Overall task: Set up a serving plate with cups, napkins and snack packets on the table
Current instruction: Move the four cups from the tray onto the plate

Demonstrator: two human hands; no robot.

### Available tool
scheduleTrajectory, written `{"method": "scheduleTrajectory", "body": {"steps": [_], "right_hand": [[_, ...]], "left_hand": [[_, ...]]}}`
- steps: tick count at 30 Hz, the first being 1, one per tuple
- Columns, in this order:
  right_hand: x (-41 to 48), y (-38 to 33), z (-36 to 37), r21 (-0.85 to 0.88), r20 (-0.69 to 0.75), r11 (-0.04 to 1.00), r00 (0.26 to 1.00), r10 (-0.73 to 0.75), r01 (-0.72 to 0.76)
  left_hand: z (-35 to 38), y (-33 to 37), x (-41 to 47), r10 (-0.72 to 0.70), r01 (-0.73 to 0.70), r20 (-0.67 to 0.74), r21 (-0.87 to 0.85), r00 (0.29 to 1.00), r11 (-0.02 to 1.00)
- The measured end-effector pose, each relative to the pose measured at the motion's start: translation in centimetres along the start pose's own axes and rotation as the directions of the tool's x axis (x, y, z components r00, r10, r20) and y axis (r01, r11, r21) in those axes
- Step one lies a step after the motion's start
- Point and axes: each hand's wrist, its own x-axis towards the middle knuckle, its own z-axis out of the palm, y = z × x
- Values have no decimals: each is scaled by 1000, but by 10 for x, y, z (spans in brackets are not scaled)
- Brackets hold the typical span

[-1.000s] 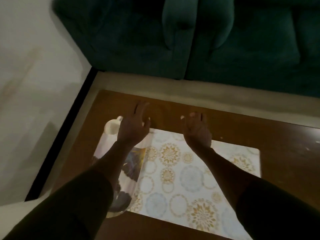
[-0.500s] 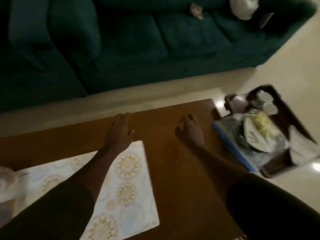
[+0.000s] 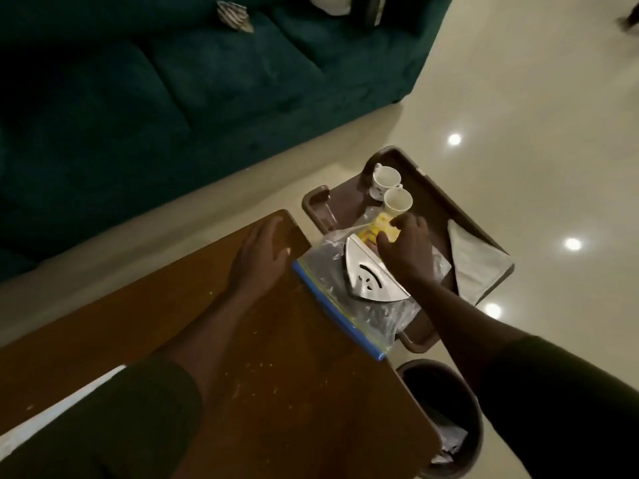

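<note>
At the wooden table's [image 3: 242, 340] far corner, a brown tray [image 3: 435, 198] on the floor held two cups [image 3: 397, 200], a folded napkin [image 3: 473, 261] and a yellow snack packet [image 3: 375, 229]. The right hand [image 3: 406, 248], nearer, touched the packet with loosely curled fingers; the left hand [image 3: 262, 254] lay flat, holding nothing.

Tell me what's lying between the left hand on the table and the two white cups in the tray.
In the head view, a clear zip bag with a metal napkin holder on it, plus yellow packets under the right hand.
</note>
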Motion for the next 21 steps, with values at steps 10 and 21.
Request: {"method": "scheduleTrajectory", "body": {"steps": [10,21], "right_hand": [[102,54,16,86,-2,988,992,126,-125],[125,59,33,176,5,977,993,120,-119]], "left_hand": [[108,111,121,238,-236,14,-58,971,970],[155,124,177,178,-166,193,-75,965,983]]}}
